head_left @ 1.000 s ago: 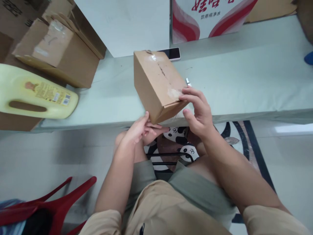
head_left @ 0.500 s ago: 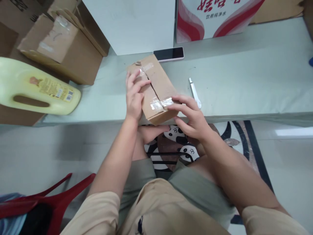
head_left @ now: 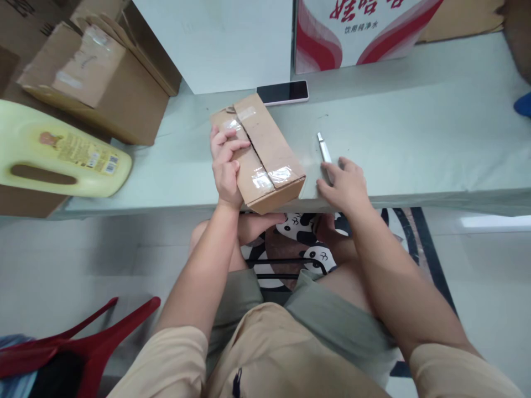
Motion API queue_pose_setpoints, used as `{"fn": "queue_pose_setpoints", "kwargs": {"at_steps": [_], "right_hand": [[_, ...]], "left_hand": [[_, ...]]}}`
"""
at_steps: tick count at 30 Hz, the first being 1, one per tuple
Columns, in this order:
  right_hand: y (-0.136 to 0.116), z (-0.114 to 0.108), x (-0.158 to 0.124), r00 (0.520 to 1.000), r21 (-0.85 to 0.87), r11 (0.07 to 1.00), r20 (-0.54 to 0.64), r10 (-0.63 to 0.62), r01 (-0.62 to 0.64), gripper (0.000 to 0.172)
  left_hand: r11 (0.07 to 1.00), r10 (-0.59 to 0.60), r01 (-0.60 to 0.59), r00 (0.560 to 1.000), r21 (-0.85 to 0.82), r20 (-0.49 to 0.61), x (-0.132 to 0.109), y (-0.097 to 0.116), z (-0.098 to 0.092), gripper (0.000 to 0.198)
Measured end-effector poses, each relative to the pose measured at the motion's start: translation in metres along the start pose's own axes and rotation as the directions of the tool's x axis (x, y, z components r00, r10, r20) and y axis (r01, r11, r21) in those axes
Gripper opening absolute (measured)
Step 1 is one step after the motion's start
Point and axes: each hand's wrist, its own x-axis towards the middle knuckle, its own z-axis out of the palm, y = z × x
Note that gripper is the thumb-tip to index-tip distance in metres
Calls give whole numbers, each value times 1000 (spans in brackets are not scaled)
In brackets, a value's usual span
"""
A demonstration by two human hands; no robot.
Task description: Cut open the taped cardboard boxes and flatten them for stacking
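Observation:
A small brown cardboard box (head_left: 269,138) stands at the table's front edge, turned at an angle. Clear tape strips lie across its top, and a dark slit runs between the flaps. My left hand (head_left: 227,166) grips its left side, fingers over the top. To the right, a white utility knife (head_left: 323,146) lies on the table with its slim tip pointing away from me. Over the knife's handle is my right hand (head_left: 345,181), fingers apart, thumb and forefinger at the handle, which they partly hide.
A phone (head_left: 284,92) lies behind the box, before a white panel (head_left: 224,44) and a red-and-white carton (head_left: 357,38). At left are a yellow jug (head_left: 95,160) and open cardboard boxes (head_left: 133,88). A red chair (head_left: 103,342) stands lower left.
My right hand has left the box's near right corner and moved right to the utility knife. My left hand stays on the box. The view has shifted slightly.

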Motion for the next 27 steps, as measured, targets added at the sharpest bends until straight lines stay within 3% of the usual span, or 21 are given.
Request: {"fn": "queue_pose_setpoints", "kwargs": {"at_steps": [5, 7, 9, 12, 15, 17, 21, 23, 27], "right_hand": [[-7, -1, 6, 992, -113, 992, 106, 64, -52, 28], [-9, -4, 12, 989, -3, 993, 86, 119, -119, 26], [-11, -9, 20, 988, 211, 966, 14, 153, -153, 29], [-24, -29, 27, 984, 513, 858, -131, 117, -33, 29], [-49, -60, 22, 964, 615, 768, -267, -7, 176, 20], [-65, -78, 15, 951, 620, 737, -293, -102, 270, 21], [-76, -94, 4, 950, 556, 772, -134, -283, 308, 43], [-74, -94, 3, 950, 490, 816, -91, -300, 305, 38], [-73, -89, 5, 941, 381, 862, -87, -328, 336, 28]], "left_hand": [[1000, 27, -27, 1000, 5, -14, -4, -1, -1, 61], [999, 27, -26, 1000, 31, -13, -6, -1, -1, 61], [997, 24, -22, 999, 67, -25, -9, 0, 0, 62], [991, 62, -60, 998, 123, -6, -15, 8, 8, 58], [977, 104, -111, 993, 183, 52, -24, 27, 24, 50], [966, 106, -132, 986, 222, 126, -31, 43, 35, 44], [956, 104, -165, 964, 244, 246, -28, 62, 47, 43], [967, 73, -121, 975, 224, 210, -15, 57, 46, 45], [992, 1, -7, 999, 126, 48, 20, 22, 44, 52]]}}
